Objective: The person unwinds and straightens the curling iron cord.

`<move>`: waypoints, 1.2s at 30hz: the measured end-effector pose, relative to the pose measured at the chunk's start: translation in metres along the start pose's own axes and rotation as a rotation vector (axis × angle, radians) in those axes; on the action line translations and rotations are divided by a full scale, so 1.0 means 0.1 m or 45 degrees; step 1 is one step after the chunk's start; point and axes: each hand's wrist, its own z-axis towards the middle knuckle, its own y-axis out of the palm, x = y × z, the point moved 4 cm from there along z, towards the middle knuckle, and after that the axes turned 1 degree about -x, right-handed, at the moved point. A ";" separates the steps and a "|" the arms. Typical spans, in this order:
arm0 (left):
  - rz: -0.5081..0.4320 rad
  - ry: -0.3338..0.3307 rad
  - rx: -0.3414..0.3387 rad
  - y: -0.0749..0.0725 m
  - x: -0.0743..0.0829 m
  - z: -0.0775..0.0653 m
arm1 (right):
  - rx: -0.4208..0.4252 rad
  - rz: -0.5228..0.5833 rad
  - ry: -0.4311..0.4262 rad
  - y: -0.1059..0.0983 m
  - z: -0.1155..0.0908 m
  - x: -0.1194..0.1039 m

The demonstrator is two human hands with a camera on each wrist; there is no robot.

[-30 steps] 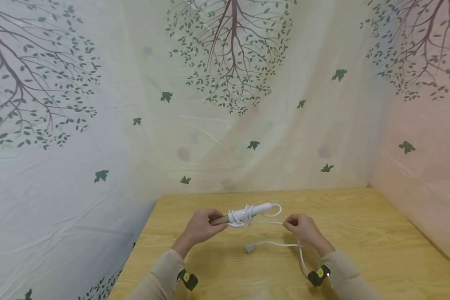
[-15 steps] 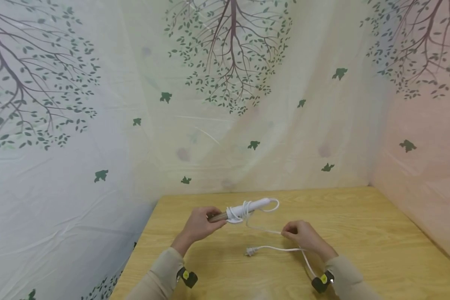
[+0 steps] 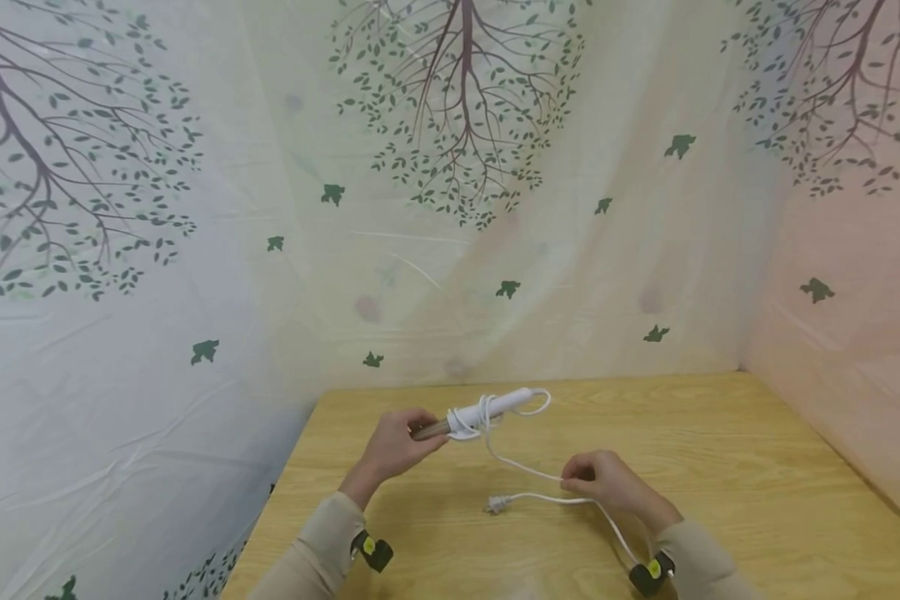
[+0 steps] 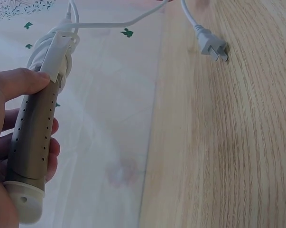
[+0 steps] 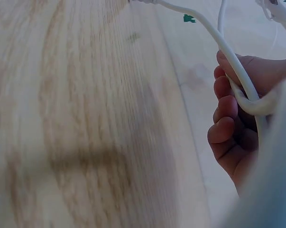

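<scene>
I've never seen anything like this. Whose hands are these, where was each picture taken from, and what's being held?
There is no machine arm here: these are one person's bare hands. The wide picture comes from a camera on the head, looking forward and down. The two close ones come from cameras on the wrists, probably the small dark boxes by the sleeves.

The left hand has a stick-like device in its grip, holding the brownish tube below the white handle. A white cord is looped around the handle, and the right hand pinches it farther along. Its two-pronged plug shows over the wooden table; I can't tell whether it touches.
</scene>
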 end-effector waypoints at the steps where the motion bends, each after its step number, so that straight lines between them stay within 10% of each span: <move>1: -0.003 -0.001 0.002 0.00 0.00 0.00 | -0.003 0.001 -0.010 0.00 -0.01 -0.01; 36: -0.054 0.014 0.030 0.00 -0.05 -0.04 | -0.114 0.121 -0.370 -0.22 -0.30 -0.60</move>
